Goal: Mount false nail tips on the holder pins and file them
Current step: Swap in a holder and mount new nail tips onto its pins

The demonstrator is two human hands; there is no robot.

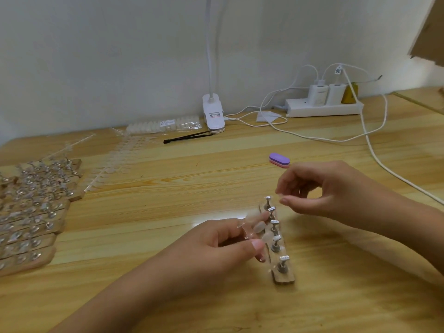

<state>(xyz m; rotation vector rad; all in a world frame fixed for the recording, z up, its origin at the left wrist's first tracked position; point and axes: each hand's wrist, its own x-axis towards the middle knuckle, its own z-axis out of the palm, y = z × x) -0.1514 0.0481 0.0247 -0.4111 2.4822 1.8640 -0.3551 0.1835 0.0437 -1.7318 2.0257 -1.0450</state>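
Observation:
A small wooden holder strip [283,277] with several metal pins [276,241] lies on the table in front of me. My left hand [216,246] pinches a clear sprue of nail tips [254,228] just left of the pins. Above the strip's far end, my right hand [324,188] pinches a single clear nail tip [280,197] between thumb and forefinger, close to the farthest pin [268,199]. A purple and pink buffer block [279,160] lies on the table behind my hands.
Several wooden strips with mounted tips [36,212] are stacked at the left, with clear tip sprues [115,162] beside them. At the back stand a white clip lamp [213,116], a bag of tips [165,124], a black tool [187,138], and a power strip [324,108] with trailing cables [374,152].

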